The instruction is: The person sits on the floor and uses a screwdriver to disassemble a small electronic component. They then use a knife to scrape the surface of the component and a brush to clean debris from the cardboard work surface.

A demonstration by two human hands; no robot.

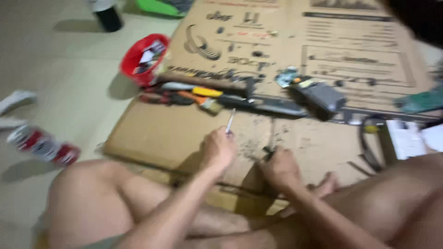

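Two bare hands work low over a flattened cardboard sheet (157, 133) spread on the floor, seen from above by a person sitting cross-legged; the sheet seems to serve as a work mat that catches small dark crumbs of debris. The left hand (218, 150) is closed around a thin pale tool (230, 121), perhaps a small screwdriver, whose tip points toward 12 o'clock, pinched near its lower end as if for fine control. The right hand (280, 168), just at 3 o'clock of the left, is curled shut on a small dark part (269, 151); blur hides what the part is. Beyond the hands, toward 12 o'clock, a row of hand tools (194, 96) lies within easy reach, among them a yellow-handled one and a small brush; a grey boxy device (323, 97) sits at 1 o'clock; a red tub (138, 57) of odds and ends stands at 11 o'clock, off the cardboard's edge; a red and white can (41, 145) lies on its side at 9 o'clock.
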